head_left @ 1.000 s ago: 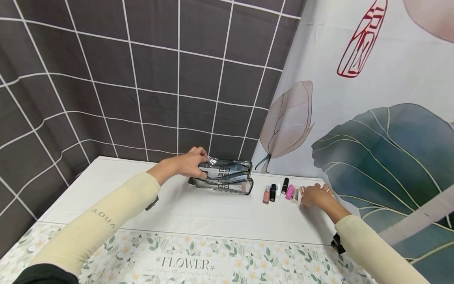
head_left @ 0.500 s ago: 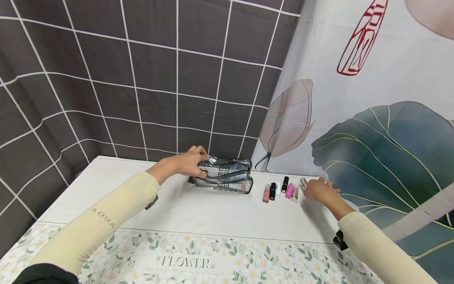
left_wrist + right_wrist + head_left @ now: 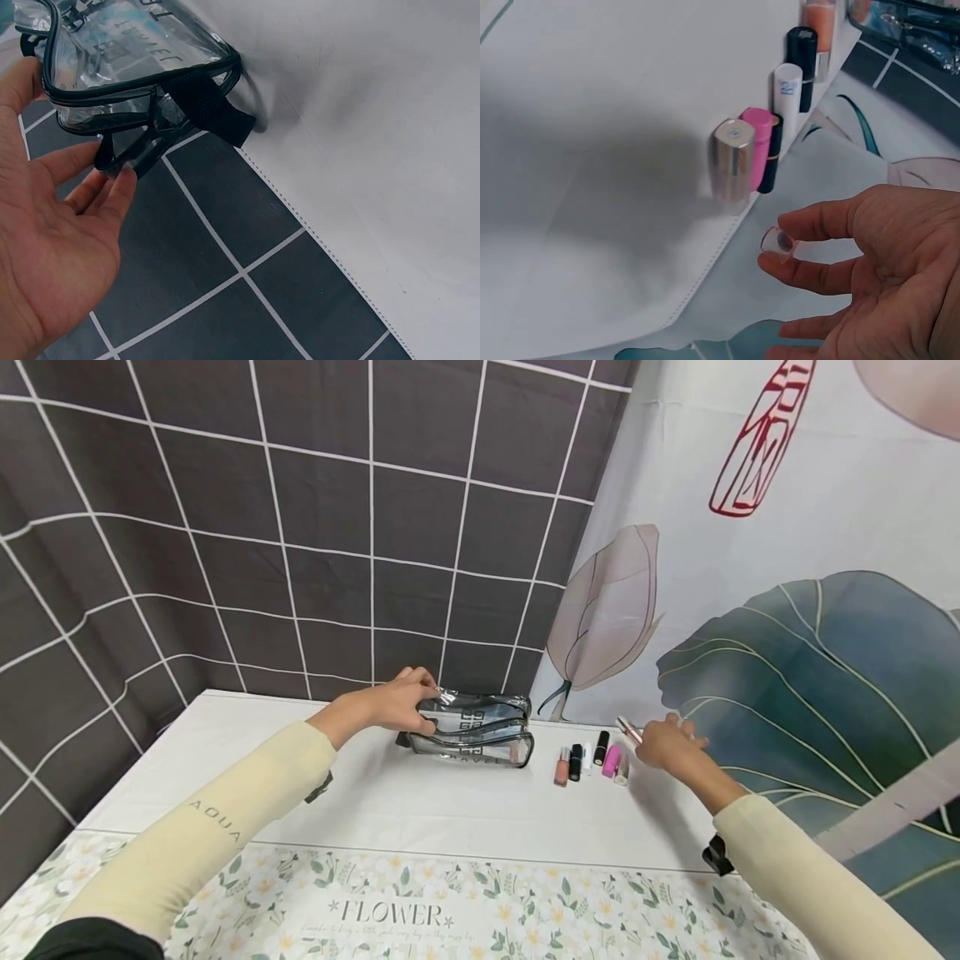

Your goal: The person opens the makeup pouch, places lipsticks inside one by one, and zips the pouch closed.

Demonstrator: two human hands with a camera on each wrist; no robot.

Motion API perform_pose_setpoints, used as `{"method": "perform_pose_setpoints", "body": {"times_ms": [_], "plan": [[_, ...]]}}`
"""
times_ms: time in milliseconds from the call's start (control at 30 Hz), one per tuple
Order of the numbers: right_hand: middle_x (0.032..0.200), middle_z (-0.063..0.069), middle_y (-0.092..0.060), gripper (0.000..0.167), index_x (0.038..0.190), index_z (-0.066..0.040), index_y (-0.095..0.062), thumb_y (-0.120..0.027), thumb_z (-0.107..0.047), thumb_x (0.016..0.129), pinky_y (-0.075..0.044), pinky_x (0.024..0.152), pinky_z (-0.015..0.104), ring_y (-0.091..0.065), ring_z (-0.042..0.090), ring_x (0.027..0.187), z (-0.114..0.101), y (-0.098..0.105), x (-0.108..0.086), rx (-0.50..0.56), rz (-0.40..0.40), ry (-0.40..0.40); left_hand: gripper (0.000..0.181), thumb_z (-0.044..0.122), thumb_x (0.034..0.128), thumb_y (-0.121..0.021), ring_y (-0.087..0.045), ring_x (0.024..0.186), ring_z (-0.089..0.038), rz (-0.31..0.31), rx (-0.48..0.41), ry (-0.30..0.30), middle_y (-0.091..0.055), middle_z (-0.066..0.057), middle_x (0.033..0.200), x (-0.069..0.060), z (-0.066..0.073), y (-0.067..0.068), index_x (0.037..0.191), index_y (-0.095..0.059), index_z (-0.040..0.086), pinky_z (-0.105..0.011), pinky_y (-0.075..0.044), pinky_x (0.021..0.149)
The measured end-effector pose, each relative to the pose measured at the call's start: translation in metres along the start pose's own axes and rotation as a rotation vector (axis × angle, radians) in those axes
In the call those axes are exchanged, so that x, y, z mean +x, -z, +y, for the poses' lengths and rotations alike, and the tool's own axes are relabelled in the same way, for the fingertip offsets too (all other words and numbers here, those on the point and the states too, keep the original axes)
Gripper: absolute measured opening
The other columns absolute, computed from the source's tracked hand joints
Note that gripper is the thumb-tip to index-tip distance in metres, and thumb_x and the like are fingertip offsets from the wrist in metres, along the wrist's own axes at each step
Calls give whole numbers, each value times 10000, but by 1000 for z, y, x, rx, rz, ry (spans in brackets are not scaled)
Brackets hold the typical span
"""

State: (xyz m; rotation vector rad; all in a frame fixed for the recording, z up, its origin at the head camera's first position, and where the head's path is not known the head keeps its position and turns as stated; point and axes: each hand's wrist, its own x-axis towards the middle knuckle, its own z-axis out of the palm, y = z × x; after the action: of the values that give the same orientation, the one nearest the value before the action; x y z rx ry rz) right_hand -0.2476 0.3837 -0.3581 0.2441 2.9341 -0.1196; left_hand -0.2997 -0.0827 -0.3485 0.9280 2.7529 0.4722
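A clear bag with black trim (image 3: 480, 737) lies near the table's back edge; my left hand (image 3: 393, 702) grips its left end. The left wrist view shows my left hand (image 3: 67, 225) with fingertips on the bag's black strap end (image 3: 214, 112). My right hand (image 3: 667, 742) pinches a slim pinkish tube (image 3: 628, 730) raised above the table's back right. In the right wrist view, thumb and finger of my right hand (image 3: 885, 262) hold its clear end (image 3: 778, 243). Beside it stand or lie a gold-capped tube (image 3: 735, 161), a pink one (image 3: 760, 142) and several others.
An orange-pink bottle (image 3: 562, 768), black tubes (image 3: 575, 762) and a white tube (image 3: 588, 760) form a row right of the bag. A flowered cloth (image 3: 405, 910) covers the table's front. Behind stand a dark grid curtain (image 3: 322, 527) and a leaf-print curtain (image 3: 787, 668).
My right hand has lifted the slim tube off the table and moved it up and left, toward the row. My left hand still grips the bag in about the same place.
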Motion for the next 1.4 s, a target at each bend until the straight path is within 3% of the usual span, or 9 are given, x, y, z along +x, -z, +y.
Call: {"method": "perform_pose_setpoints", "body": {"times_ms": [167, 367, 567, 667, 833, 1167, 1400], "plan": [[1376, 497, -482, 230, 1004, 85, -699, -631, -135, 993, -341, 1141, 922, -371, 731, 1378, -9, 5, -4, -5, 41, 49, 817, 350, 927, -711, -417, 1413, -321, 0, 4, -4, -487, -168, 1607, 0, -1, 0, 1640, -556, -17, -548, -497, 1187], [1451, 510, -440, 223, 1010, 76, -697, -645, -141, 993, -380, 1107, 879, -346, 718, 1382, -21, 7, -7, 3, 89, 97, 833, 355, 913, -715, -425, 1419, -333, 7, 14, -8, -491, -175, 1601, 1, -4, 1, 1638, -554, -25, -568, -497, 1201], [1417, 469, -509, 262, 1111, 79, -716, -644, -142, 989, -404, 1077, 853, -341, 710, 1390, -31, 7, -8, 21, 110, 133, 826, 353, 915, -710, -425, 1400, -327, 3, 7, -17, -492, -183, 1598, 3, -2, 1, 1632, -561, -28, -551, -501, 1183], [1484, 460, -541, 295, 1181, 78, -721, -644, -144, 1000, -406, 1093, 852, -326, 704, 1432, -36, 8, -8, 25, 122, 153, 827, 353, 915, -712, -422, 1400, -324, 2, 8, -14, -490, -181, 1597, 3, -2, 1, 1635, -559, -25, -548, -500, 1182], [1650, 471, -426, 272, 1179, 35, -722, -642, -164, 1012, -401, 1109, 861, -275, 727, 1513, -45, 10, -9, 25, 146, 187, 821, 344, 931, -701, -410, 1421, -328, -12, -4, -3, -474, -175, 1609, 1, 0, 2, 1649, -541, -21, -556, -491, 1198], [1678, 522, -316, 213, 1127, 2, -709, -655, -186, 1042, -390, 1114, 892, -273, 748, 1515, -61, 15, -14, 54, 206, 264, 822, 339, 912, -713, -433, 1389, -324, 7, -2, -13, -494, -185, 1604, 1, -1, 1, 1630, -561, -32, -558, -497, 1205], [1694, 507, -304, 246, 1197, 0, -710, -654, -201, 1066, -351, 1154, 882, -273, 724, 1523, -68, 15, -18, 75, 212, 288, 828, 340, 923, -706, -423, 1392, -321, -3, -9, -17, -481, -182, 1610, 2, -1, 0, 1643, -541, -35, -560, -496, 1206]]}}
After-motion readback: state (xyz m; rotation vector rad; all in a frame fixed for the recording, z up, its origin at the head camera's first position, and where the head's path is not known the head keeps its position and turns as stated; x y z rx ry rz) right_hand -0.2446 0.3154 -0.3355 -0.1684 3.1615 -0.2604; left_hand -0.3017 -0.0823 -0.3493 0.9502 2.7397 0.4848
